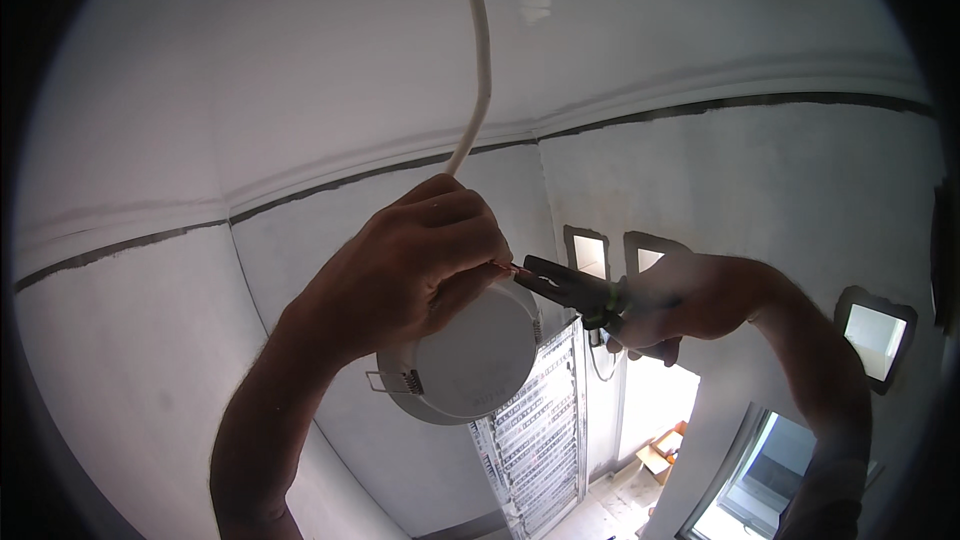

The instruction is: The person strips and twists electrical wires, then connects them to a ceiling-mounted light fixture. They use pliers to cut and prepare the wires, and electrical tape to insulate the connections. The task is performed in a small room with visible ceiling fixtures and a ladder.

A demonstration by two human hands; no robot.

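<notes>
My left hand (420,255) is pinched around the lower end of a white cable (480,50) hanging from the ceiling, with thin bare copper wire (508,268) showing at the fingertips. My right hand (690,300) is wrapped around dark pliers (560,280), their jaws at the copper wire. Behind and below my left hand hangs a round white light fixture (460,360) with metal spring clips at its sides. Whether my left fingers also hold part of the fixture or its lead cannot be made out.
The ceiling (330,50) meets grey walls (120,360) with small square openings (875,335). Below are a tall panel covered in printed film (525,440), a bright doorway (655,400), a window (760,470) at the lower right, and small cardboard-coloured items (660,455) on the floor.
</notes>
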